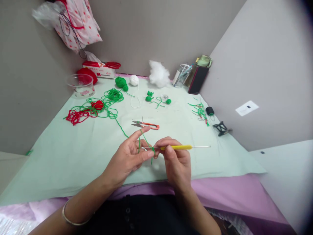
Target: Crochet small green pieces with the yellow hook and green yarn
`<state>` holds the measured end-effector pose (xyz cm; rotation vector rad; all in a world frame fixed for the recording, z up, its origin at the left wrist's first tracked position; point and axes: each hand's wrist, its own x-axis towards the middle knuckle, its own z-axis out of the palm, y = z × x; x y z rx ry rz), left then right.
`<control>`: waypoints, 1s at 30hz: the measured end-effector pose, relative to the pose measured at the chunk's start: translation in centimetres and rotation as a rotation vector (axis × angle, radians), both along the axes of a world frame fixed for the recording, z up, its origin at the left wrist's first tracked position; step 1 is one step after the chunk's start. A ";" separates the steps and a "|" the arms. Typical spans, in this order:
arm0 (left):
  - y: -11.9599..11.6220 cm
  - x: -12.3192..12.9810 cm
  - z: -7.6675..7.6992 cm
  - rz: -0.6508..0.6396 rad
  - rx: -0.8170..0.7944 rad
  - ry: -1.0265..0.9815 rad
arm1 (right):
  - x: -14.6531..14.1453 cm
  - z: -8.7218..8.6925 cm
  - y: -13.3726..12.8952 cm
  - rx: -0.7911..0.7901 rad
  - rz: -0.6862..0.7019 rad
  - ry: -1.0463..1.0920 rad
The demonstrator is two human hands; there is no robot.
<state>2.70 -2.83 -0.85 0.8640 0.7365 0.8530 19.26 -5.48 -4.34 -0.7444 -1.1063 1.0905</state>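
My right hand (176,163) grips the yellow handle of a double-ended crochet hook (182,147), held level with one metal end pointing right. The other end passes through a small green yarn piece (152,149), which my left hand (130,153) pinches between thumb and fingers. Green yarn runs over my raised left index finger and back to a loose tangle of green yarn (114,95) at the upper left. Orange-handled thread snips (153,125) lie just beyond my left fingertip.
Red yarn (77,116), a plastic tub (84,89) and a tissue box (100,69) stand left. White stuffing (158,74), a clear cup (181,76) and a bottle (199,76) are at the back. Green scraps (200,112) and a black spool (209,111) lie right.
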 end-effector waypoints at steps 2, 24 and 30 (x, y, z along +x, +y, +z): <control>0.1 -0.2 0.2 0.009 -0.002 0.005 | 0.0 0.2 -0.1 0.010 0.003 -0.006; 0.2 -0.1 0.3 0.069 -0.043 -0.035 | 0.1 0.0 0.2 0.013 -0.130 -0.029; 0.6 -0.6 0.2 0.007 -0.083 -0.104 | 0.7 1.0 0.7 -0.056 -0.204 0.014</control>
